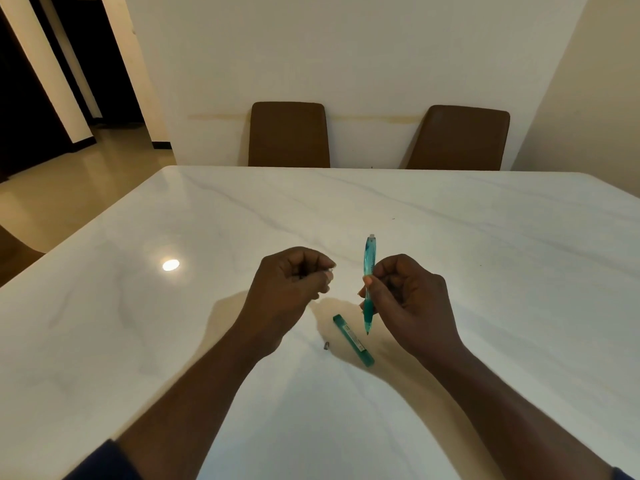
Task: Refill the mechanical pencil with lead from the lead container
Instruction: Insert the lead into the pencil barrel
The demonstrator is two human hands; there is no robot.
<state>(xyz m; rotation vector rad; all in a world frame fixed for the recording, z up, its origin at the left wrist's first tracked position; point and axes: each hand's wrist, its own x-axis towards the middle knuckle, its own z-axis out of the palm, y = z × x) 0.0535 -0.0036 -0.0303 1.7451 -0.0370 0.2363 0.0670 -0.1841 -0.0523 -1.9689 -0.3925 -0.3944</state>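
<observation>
My right hand (403, 299) grips a teal mechanical pencil (369, 268) upright above the table, tip down and its top end up. My left hand (294, 282) hovers just left of it, with fingers pinched together around something tiny at the fingertips; what it is I cannot tell. The green lead container (353, 340) lies flat on the table below and between the hands. A small dark piece (326, 346), perhaps a cap, lies just left of the container.
The white marble table (485, 254) stretches wide in every direction. Two brown chairs (289, 135) (457, 138) stand at its far edge against the wall. A doorway opens at the far left.
</observation>
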